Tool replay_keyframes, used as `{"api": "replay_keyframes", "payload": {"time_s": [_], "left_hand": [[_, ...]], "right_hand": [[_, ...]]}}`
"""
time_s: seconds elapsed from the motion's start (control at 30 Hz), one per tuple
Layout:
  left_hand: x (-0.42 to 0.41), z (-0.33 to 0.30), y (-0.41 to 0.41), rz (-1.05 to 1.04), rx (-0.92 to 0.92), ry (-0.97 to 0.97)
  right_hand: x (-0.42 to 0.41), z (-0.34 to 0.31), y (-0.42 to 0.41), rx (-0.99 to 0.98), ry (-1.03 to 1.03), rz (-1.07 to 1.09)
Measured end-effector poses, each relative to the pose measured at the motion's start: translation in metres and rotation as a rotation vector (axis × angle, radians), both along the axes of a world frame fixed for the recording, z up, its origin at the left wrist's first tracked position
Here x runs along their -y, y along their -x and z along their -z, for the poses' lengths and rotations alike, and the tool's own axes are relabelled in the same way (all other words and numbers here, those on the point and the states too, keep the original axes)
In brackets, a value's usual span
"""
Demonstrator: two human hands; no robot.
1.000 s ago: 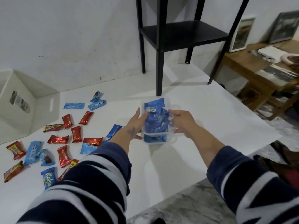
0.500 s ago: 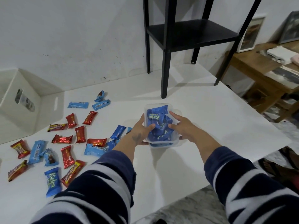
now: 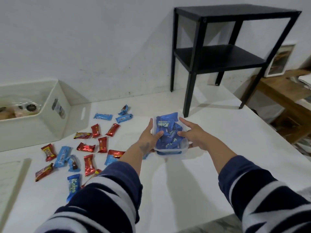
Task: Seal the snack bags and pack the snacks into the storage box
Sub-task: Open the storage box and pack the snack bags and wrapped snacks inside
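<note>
A clear plastic container (image 3: 183, 148) full of dark blue snack packs (image 3: 168, 132) rests on the white table (image 3: 218, 135). My left hand (image 3: 149, 137) grips its left side with the thumb over the packs. My right hand (image 3: 193, 134) holds its right side, fingers spread across the top. Several red and light blue snack packs (image 3: 87, 147) lie scattered on the table to the left. The white storage box (image 3: 55, 115) stands at the far left, with wrapped items inside.
A black two-tier side table (image 3: 218, 52) stands on the tabletop behind the container. A wooden table (image 3: 277, 98) with papers is off to the right. A white flat lid (image 3: 10, 179) lies at the left front. The table's front edge runs at lower right.
The view has tilted up and left, revealing the storage box's inside. Both hands stay on the container, which has settled lower onto the table; my right fingers have spread over its top.
</note>
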State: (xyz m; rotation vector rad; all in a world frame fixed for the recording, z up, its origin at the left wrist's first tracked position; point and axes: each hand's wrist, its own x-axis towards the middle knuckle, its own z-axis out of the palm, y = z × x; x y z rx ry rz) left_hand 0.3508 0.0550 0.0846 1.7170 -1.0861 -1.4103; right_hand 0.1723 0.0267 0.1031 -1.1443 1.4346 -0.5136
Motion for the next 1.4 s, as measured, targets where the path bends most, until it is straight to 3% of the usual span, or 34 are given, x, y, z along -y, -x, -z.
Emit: {"api": "replay_keyframes", "payload": {"time_s": [0.3,0.73,0.93,1.1,1.3,1.4], "left_hand": [[-0.015,-0.068,-0.146,-0.155,0.002,0.207],[-0.033,-0.163,-0.437,-0.343,0.195,0.395],[-0.019,-0.145,-0.528,-0.378,0.215,0.304],[0.007,-0.096,-0.564,-0.372,0.210,0.140],[0.036,-0.048,-0.588,-0.172,0.336,-0.097],[0.043,-0.037,-0.589,-0.053,0.482,-0.219]], "right_hand": [[0.010,-0.073,-0.148,0.017,0.186,-0.219],[0.017,-0.151,-0.459,0.149,0.402,-0.301],[0.027,-0.126,-0.559,0.189,0.339,-0.273],[0.046,-0.085,-0.601,0.074,0.223,-0.276],[0.066,-0.038,-0.618,-0.105,0.095,-0.333],[0.068,-0.023,-0.618,-0.188,0.077,-0.366]]}}
